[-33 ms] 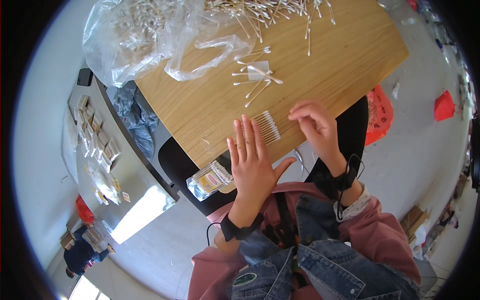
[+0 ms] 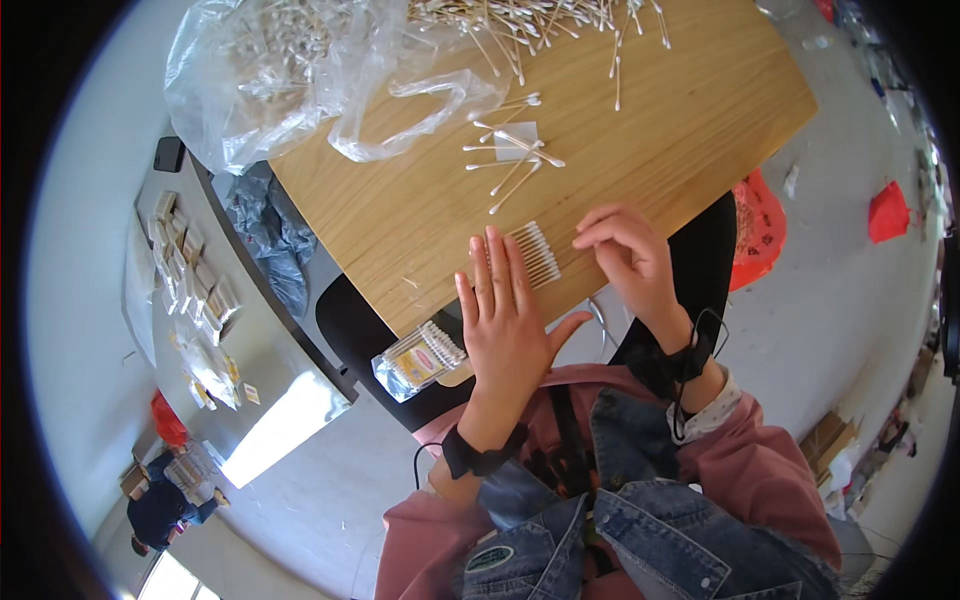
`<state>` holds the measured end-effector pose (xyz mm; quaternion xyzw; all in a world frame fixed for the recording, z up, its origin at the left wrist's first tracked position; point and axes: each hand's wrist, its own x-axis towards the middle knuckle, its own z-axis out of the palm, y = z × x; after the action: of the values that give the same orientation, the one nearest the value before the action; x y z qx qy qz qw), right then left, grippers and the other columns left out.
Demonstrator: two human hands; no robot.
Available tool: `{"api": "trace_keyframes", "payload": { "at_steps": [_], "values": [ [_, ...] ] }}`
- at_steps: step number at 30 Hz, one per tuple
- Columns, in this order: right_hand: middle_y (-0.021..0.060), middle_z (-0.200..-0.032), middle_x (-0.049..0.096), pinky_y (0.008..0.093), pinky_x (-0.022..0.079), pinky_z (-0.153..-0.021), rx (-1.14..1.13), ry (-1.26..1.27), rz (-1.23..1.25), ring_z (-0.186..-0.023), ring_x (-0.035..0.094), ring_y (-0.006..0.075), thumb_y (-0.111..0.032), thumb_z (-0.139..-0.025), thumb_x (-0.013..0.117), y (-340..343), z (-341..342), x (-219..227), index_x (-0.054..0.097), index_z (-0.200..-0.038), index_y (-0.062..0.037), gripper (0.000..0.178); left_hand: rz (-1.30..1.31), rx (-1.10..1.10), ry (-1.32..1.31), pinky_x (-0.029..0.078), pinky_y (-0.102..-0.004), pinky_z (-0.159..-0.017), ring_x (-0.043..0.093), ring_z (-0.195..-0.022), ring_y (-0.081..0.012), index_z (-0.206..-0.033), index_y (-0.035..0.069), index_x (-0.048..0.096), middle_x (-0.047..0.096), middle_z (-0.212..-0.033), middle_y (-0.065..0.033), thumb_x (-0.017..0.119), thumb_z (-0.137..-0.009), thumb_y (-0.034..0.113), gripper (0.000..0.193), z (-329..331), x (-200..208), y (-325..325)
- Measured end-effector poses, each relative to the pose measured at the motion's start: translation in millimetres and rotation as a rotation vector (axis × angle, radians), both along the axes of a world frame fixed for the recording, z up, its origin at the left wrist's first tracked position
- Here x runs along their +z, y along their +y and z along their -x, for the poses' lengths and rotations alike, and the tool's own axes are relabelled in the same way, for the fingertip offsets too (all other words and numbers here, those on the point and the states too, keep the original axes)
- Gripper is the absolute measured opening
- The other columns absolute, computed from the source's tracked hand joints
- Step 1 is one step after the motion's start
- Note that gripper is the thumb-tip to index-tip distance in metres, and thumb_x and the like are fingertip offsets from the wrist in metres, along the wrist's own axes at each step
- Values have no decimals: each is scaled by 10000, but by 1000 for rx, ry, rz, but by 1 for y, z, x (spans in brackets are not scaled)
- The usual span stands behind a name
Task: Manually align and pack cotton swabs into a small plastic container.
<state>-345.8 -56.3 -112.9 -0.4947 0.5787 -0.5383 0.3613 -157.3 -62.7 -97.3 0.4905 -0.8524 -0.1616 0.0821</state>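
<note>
My left hand (image 2: 505,325) lies flat, palm down, at the near edge of the wooden table, fingers straight and thumb held out. Its fingers cover the left part of a neat row of cotton swabs (image 2: 535,255), whose white tips show on the right. Just right of that row, my right hand (image 2: 635,262) hovers with loosely bent fingers, and nothing shows between them. Beyond the row, several loose cotton swabs (image 2: 515,188) lie crisscrossed around a small pale square (image 2: 516,141). A clear pack of cotton swabs (image 2: 418,360) sits below the table edge, left of my left hand.
A clear plastic bag (image 2: 265,85) full of swabs stands at the far left of the wooden table (image 2: 690,130), with a loose swab heap (image 2: 535,22) beside it. A side table at left bears several small packs (image 2: 185,255). Another person (image 2: 165,512) is at lower left.
My right fingertips have shifted very slightly left and nearer to me. The left hand and the swabs look practically the same.
</note>
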Motion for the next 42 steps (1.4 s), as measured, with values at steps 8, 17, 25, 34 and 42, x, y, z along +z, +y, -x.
{"api": "trace_keyframes", "payload": {
  "at_steps": [8, 17, 25, 34, 42],
  "values": [
    [26, -888, 628, 367, 461, -759, 169, 401, 142, -848, 587, 253, 88, -686, 648, 0, -5, 0, 673, -751, -82, 184, 37, 32, -79, 177, -506, -1221, 216, -1525, -366, -1519, -89, 295, 259, -1617, -249, 594, -776, 745, 1156, 7, -15, -1],
    [23, -893, 629, 373, 459, -774, 199, 482, 174, -858, 586, 257, 67, -684, 672, -2, -5, -4, 671, -739, -87, 163, 65, 39, -47, 176, -542, -1212, 217, -1522, -374, -1519, -93, 288, 259, -1617, -248, 598, -782, 732, 1149, 7, -18, -2],
    [37, -897, 630, 361, 477, -746, 172, 396, 134, -860, 589, 258, 91, -698, 652, -9, -4, -1, 692, -753, -82, 186, 29, 23, -35, 141, -548, -1219, 176, -1526, -396, -1522, -108, 250, 219, -1620, -274, 636, -798, 705, 1155, 6, -16, -3],
    [34, -896, 633, 355, 487, -737, 166, 453, 168, -860, 592, 255, 87, -684, 660, -12, -6, -1, 690, -741, -83, 183, 34, 23, -42, 147, -547, -1218, 180, -1526, -395, -1521, -106, 253, 221, -1619, -275, 637, -800, 700, 1148, 7, -16, -3],
    [36, -895, 635, 357, 490, -736, 154, 454, 179, -861, 597, 257, 87, -683, 658, -12, -5, -4, 681, -728, -83, 178, 40, 25, -51, 147, -546, -1220, 177, -1528, -389, -1525, -99, 249, 215, -1622, -269, 632, -794, 712, 1157, 7, -16, -3]
  ]
}}
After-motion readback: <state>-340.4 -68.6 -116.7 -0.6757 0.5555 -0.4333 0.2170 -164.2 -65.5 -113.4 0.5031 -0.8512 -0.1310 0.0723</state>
